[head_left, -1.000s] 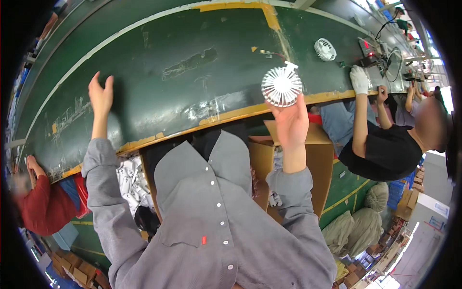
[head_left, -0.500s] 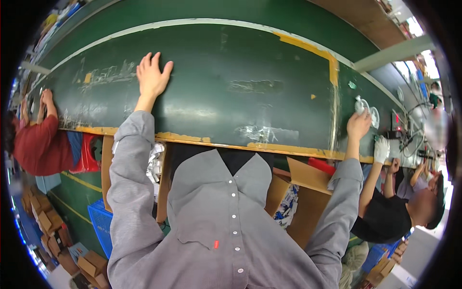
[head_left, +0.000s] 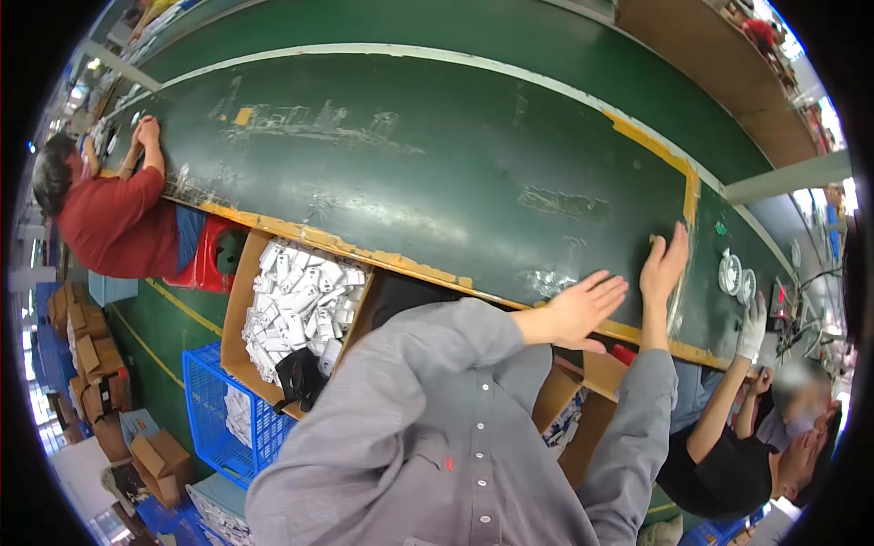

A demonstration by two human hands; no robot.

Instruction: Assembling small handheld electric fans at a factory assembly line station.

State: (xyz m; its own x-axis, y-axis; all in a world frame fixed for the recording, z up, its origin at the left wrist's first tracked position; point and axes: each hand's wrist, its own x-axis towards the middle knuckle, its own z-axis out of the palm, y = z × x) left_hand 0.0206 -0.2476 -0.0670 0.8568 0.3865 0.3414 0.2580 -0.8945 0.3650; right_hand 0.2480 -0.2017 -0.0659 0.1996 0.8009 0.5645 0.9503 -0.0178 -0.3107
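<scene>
My left hand (head_left: 587,309) reaches across my body to the table's front edge, palm turned down and fingers stretched out. It holds nothing. Just right of it, my right hand (head_left: 663,266) is raised at the table edge with its fingers straight and nothing in it. A small gap separates the two hands. Beyond my right hand, on the green table (head_left: 437,155), two white ring-shaped parts (head_left: 730,273) lie side by side, close to a co-worker's gloved hand (head_left: 753,329).
A carton (head_left: 235,335) of white plastic parts stands below the table at left, beside a blue crate (head_left: 205,400). Another open carton (head_left: 601,375) sits under my right arm. A person in red (head_left: 114,218) works at far left, one in black (head_left: 719,464) at right.
My left hand has left the tabletop and swung right, towards my right hand. My right hand has come off the white ring-shaped parts and moved left. The view has turned.
</scene>
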